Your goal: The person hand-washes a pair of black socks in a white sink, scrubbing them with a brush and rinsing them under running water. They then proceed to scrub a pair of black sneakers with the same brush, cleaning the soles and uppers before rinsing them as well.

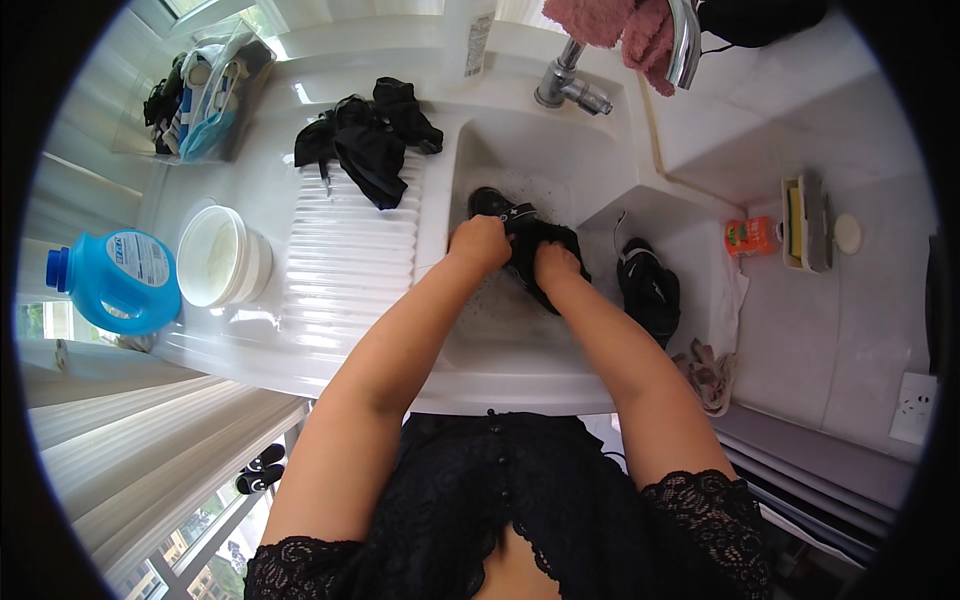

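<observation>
Both my hands are down in the white sink basin (574, 157), on a black shoe (486, 201) with white markings on its strap. My left hand (480, 241) grips it near the strap. My right hand (557, 264) is partly hidden in the black material at the shoe's other end. Some cloudy, sudsy water lies around it on the basin floor. A second black shoe (651, 289) rests in the smaller compartment to the right, apart from my hands. Dark, crumpled cloth pieces (367, 146) lie on the ribbed washboard (352, 240) left of the basin.
A blue detergent jug (135, 300) and a white plastic tub (259, 259) stand at the left. Behind them is a clear bin (240, 142) of items. A faucet (559, 82), white bottle (457, 45) and pink towel (592, 19) are at the back. An orange bottle (750, 236) and sponge holder (817, 225) sit right.
</observation>
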### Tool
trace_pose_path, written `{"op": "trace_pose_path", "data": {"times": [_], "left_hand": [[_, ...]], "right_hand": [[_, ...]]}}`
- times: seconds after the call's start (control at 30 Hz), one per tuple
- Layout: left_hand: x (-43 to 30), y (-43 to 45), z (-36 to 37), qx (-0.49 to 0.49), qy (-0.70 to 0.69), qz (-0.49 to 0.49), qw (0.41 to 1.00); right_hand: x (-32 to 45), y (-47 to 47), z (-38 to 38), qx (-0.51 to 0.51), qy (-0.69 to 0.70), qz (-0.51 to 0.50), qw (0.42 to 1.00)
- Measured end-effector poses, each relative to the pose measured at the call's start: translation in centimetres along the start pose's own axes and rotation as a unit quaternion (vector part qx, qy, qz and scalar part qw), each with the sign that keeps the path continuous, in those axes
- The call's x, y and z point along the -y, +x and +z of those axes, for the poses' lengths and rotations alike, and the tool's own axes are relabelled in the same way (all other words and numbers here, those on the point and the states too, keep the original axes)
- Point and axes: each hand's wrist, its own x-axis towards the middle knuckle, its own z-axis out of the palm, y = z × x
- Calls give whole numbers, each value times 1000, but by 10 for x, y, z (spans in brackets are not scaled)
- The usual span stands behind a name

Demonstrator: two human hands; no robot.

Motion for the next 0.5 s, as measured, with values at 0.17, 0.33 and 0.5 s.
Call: {"op": "trace_pose_path", "data": {"times": [0.17,0.33,0.5], "left_hand": [[5,2,7,1,1,8,1000],[8,3,8,-17,28,19,999],[4,1,7,-25,-18,-16,999]], "right_hand": [[0,-27,-53,43,-38,-138,989],[-4,-32,-75,15,59,-115,992],[-1,-24,-66,-39,207,-60,976]]}}
